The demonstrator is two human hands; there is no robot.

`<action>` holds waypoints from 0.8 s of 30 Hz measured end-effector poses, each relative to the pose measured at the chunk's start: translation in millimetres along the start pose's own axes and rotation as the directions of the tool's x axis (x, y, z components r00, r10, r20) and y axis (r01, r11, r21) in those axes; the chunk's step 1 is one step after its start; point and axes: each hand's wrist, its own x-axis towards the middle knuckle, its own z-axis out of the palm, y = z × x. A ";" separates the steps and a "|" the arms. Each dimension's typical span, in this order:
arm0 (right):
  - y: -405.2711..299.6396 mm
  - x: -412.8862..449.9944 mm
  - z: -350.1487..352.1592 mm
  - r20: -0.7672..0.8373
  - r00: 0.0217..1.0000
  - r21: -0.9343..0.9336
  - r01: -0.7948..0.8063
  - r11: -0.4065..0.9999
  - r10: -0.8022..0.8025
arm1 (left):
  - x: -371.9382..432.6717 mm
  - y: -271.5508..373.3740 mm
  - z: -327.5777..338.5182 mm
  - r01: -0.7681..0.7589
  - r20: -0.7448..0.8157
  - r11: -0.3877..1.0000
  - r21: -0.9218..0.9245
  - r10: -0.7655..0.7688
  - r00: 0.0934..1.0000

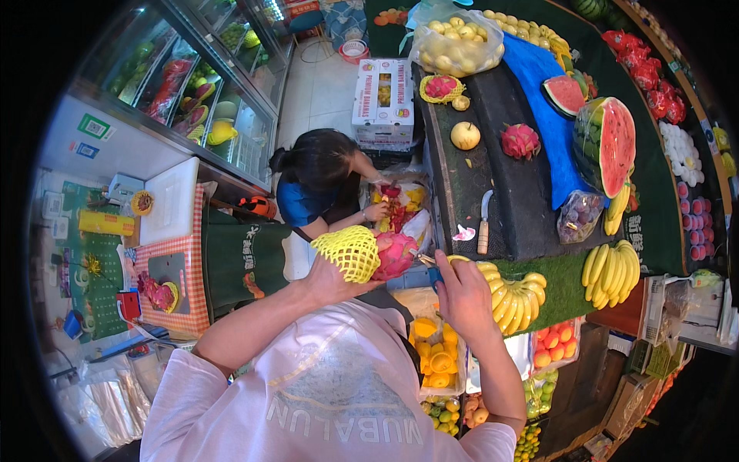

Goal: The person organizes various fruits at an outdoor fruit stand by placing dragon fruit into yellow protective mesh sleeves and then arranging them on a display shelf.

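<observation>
My left hand (323,283) holds a pink dragon fruit (395,255), its near half wrapped in a yellow foam net (348,252). In my right hand (465,291) is a pair of scissors (426,261) with blue handles. The metal tips lie at the stem end of the fruit; whether they touch it cannot be told. To the right of the hands, a knife with a wooden handle (483,237) rests on the black stepped stand (462,211). A pink-white peel scrap (463,233) lies near it.
A person (317,179) crouches just ahead, hands over a box of scraps (427,202). Banana bunches (517,300), a cut watermelon (606,147) and another dragon fruit (520,141) are at right. A banana carton (383,124) stands ahead; a glass-door fridge (231,98) is at left.
</observation>
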 end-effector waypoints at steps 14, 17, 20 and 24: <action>110.0 -0.6 52.9 0.011 0.798 0.148 -0.597 0.788 0.603 | -6.8 -13.0 26.3 0.646 0.608 -0.186 -0.740 -0.596 0.525; 164.9 -13.0 49.0 -0.135 0.868 -0.285 -0.496 0.820 0.478 | -7.0 -13.5 25.2 0.526 0.642 -0.385 -0.759 -0.578 0.504; 182.9 -17.3 64.9 -0.137 0.901 -0.480 -0.424 0.768 0.412 | -5.7 -9.2 20.8 0.474 0.599 -0.371 -0.798 -0.573 0.559; 183.7 -12.1 85.0 -0.053 0.893 -0.685 -0.359 0.634 0.448 | -14.4 -12.1 18.5 0.404 0.616 -0.465 -0.788 -0.586 0.526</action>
